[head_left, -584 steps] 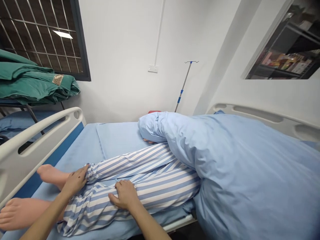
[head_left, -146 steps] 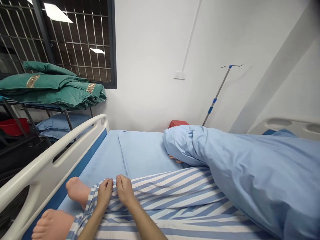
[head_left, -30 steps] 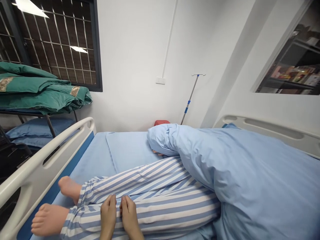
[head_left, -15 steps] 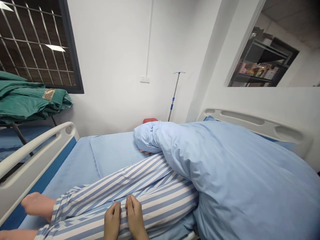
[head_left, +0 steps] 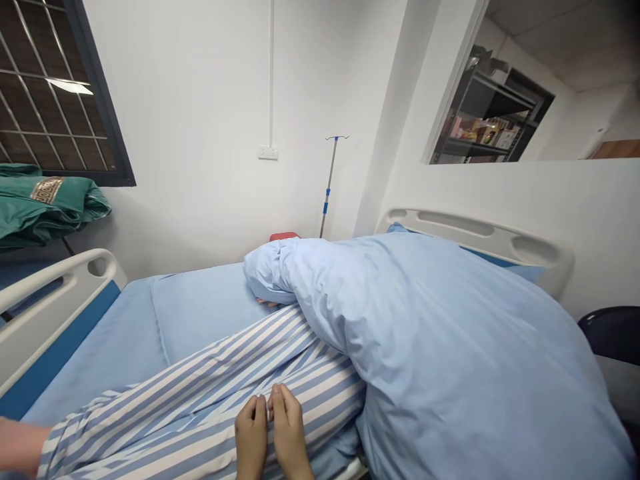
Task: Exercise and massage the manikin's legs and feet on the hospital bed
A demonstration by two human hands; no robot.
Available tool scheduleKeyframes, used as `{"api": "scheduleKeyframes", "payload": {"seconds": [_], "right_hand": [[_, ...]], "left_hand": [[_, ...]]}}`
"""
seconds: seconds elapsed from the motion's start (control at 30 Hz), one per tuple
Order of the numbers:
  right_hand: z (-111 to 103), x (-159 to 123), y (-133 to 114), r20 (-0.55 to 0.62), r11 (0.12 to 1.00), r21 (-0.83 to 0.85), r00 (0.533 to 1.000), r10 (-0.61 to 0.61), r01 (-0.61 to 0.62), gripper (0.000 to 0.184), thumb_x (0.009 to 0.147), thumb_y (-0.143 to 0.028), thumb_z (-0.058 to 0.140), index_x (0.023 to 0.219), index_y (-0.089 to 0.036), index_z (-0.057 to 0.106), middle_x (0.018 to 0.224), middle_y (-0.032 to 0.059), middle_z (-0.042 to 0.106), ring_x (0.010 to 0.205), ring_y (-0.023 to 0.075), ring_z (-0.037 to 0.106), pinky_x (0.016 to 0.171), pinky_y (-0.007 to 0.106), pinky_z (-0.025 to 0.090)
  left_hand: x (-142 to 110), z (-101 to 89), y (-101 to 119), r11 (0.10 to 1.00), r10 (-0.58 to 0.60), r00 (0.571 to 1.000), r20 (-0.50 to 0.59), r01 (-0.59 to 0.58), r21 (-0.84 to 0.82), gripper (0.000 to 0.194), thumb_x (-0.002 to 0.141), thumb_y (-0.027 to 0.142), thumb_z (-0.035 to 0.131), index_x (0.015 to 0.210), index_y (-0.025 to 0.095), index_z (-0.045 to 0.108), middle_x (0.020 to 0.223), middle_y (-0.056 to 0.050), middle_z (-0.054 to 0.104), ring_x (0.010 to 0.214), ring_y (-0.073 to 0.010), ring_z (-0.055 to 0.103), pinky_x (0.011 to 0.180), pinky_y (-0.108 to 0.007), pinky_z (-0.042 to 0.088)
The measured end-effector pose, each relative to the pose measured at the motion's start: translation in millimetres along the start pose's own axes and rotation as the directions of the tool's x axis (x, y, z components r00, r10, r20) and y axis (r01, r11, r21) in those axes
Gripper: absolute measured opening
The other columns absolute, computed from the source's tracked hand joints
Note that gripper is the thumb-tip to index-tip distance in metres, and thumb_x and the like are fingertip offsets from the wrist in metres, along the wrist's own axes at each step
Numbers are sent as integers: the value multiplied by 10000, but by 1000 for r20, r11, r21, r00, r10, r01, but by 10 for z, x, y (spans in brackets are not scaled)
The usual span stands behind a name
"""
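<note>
My left hand (head_left: 251,430) and my right hand (head_left: 287,423) are side by side at the bottom centre, thumbs up and fingers curled in. Both look like loose fists; no object shows in either one, though their undersides are hidden. They are over the nearer leg of the blue-and-white striped trousers (head_left: 200,373), worn by a figure lying on the bed. Whether they touch the cloth, I cannot tell. A thick light-blue quilt (head_left: 425,333) covers the figure's upper body. Fingers (head_left: 267,303) peek from under its far edge, and a bare foot (head_left: 23,443) lies at lower left.
White bed boards stand at the left (head_left: 55,300) and right (head_left: 540,250). Behind the bed are an IV pole (head_left: 329,190) and a red object (head_left: 284,236). Green folded fabric (head_left: 55,207) lies at left. A black chair (head_left: 613,333) is at right.
The view has turned right, so the bed and wall have shifted left and the black chair shows. My hands have moved right along the leg and closer together, both still closed.
</note>
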State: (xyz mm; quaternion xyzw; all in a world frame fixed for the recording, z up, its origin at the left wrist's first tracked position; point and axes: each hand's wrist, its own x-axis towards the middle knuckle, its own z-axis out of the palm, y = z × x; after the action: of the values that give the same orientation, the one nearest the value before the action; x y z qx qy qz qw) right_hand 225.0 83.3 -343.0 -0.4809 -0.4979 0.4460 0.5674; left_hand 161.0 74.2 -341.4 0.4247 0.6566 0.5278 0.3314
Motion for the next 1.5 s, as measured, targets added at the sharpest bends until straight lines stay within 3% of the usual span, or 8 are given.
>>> {"api": "scheduleKeyframes", "payload": {"seconds": [0.3,0.47,0.6,0.9,1.07,1.2,1.4,1.5], "right_hand": [[-541,234,-96,-112,991,-119,991,-75,62,432,871,-553,320,620,-212,405,555,-23,423,526,126,394,519,236,354],[-638,317,71,-2,922,-355,987,-162,151,440,877,-544,293,627,-214,441,575,13,508,565,156,472,557,258,335],[-631,309,118,26,901,-404,986,-163,160,450,880,-550,255,631,-218,428,568,20,519,557,166,489,567,266,341],[-631,291,113,63,869,-457,981,-181,190,501,830,-647,251,622,-227,430,566,35,529,549,185,506,566,283,373],[-590,321,45,8,804,-574,984,-179,152,521,807,-670,231,616,-234,440,552,47,548,541,202,510,548,294,350],[-73,90,2,-53,810,-576,984,-167,107,527,802,-668,246,601,-229,458,537,52,549,532,200,500,533,294,340],[1748,-909,84,272,931,-223,936,-224,288,442,880,-517,324,602,-208,475,558,17,534,538,146,490,554,255,360],[2419,-1210,144,329,962,-126,926,-188,241,431,905,-472,317,601,-206,467,544,2,514,525,135,469,522,246,333]], "left_hand": [[16,406,-16,990,80,995,57,-86,114,357,770,477,396,521,221,376,504,26,424,545,-131,411,561,-256,321],[32,234,-28,996,78,988,135,-83,29,405,791,490,365,488,220,384,470,29,403,511,-127,406,557,-256,330],[109,-406,-143,994,59,998,13,-60,94,402,774,479,378,470,217,375,456,32,392,510,-131,420,562,-255,333],[231,-2570,-651,890,72,952,-299,74,450,361,747,479,390,508,210,424,476,31,451,554,-152,470,554,-239,343],[248,-2954,-867,856,83,958,-274,72,511,349,760,464,371,530,206,425,505,31,473,592,-155,497,573,-232,355],[254,-2919,-972,879,77,961,-265,60,472,367,780,476,346,542,206,418,515,32,463,599,-149,494,583,-231,357],[236,-2921,-1039,942,72,966,-250,16,335,386,774,501,362,568,203,497,581,0,574,647,-171,536,637,-256,407],[236,-2959,-1017,972,62,964,-257,0,234,367,744,509,404,569,206,515,589,-13,591,627,-176,535,639,-272,435]]}}
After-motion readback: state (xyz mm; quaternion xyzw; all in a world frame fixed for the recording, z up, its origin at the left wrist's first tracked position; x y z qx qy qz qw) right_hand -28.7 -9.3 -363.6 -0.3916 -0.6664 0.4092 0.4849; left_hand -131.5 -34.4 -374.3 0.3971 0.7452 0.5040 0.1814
